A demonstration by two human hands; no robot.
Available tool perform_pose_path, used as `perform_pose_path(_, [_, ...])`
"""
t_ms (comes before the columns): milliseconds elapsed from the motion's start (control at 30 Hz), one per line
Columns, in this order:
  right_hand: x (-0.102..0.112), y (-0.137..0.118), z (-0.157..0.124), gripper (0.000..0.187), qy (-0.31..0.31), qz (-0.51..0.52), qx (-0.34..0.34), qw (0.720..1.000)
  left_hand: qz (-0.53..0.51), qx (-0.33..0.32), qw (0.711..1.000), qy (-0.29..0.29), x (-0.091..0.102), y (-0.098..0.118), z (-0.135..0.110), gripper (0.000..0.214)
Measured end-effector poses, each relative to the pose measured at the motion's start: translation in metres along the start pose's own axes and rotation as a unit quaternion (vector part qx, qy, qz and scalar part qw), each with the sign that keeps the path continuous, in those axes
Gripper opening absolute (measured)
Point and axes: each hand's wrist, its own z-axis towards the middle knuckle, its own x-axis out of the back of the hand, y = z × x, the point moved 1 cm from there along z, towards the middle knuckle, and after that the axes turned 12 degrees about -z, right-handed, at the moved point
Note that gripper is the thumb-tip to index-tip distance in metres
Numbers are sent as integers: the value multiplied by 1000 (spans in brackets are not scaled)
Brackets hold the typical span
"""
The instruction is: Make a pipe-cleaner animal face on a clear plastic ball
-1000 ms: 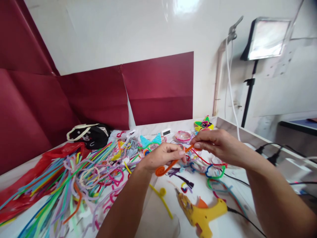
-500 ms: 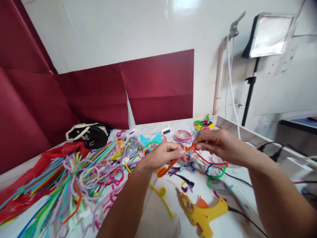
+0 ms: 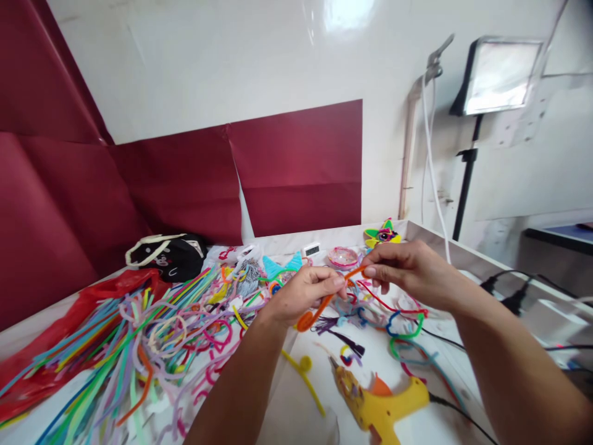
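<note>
An orange pipe cleaner [image 3: 323, 307] is stretched between my two hands above the table, its lower end curled into a flat spiral. My left hand [image 3: 309, 290] pinches it along its middle between thumb and fingers. The other end is pinched by my right hand [image 3: 402, 272], fingertips closed on it. Below them lies a yellow hot glue gun [image 3: 384, 402] with an orange trigger, nozzle pointing up and left. A yellow pipe cleaner [image 3: 306, 377] with a small coil rests to its left. Red, blue and green bent pipe cleaners [image 3: 407, 324] lie under my right hand.
A big heap of coloured pipe cleaners [image 3: 125, 346] covers the left side, partly on a red plastic bag [image 3: 134, 281]. Behind it sit a black bag [image 3: 169, 256] and a small digital display [image 3: 310, 250]. Black cables [image 3: 519, 296] run along the right edge near a lamp stand [image 3: 467, 191].
The view has shifted slightly, so the scene sits a little lower. Both hands keep hold of the orange pipe cleaner, with hardly any movement between them.
</note>
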Motion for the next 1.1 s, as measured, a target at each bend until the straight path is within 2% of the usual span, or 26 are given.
perform_pose_path(100, [-6,-4,3,24,46,71,-29,996,-40,-18,999,29,-4,0,1,39])
perform_pose_path(267, [-16,-19,9,30,144,183,-91,968,-95,-41,993,64,-12,-1,4,41])
perform_pose_path(433, [-26,-25,11,31,192,246,-120,942,-129,-57,986,84,-16,-3,4,40])
perform_pose_path(633, [-41,-27,14,27,248,341,-127,898,-165,-70,980,88,-21,-4,5,37])
perform_pose_path(767, [-44,-30,14,29,243,403,-132,873,-176,-72,978,84,-20,-4,6,35])
perform_pose_path(867, [-40,-27,14,30,189,370,-119,902,-183,-66,978,78,-16,-4,6,33])
perform_pose_path(1000, [-27,-19,13,27,174,189,-75,964,-181,-55,980,63,-11,0,5,32])
perform_pose_path(1100, [-18,-14,11,21,173,61,-7,983,-170,-36,984,49,-8,3,3,31])
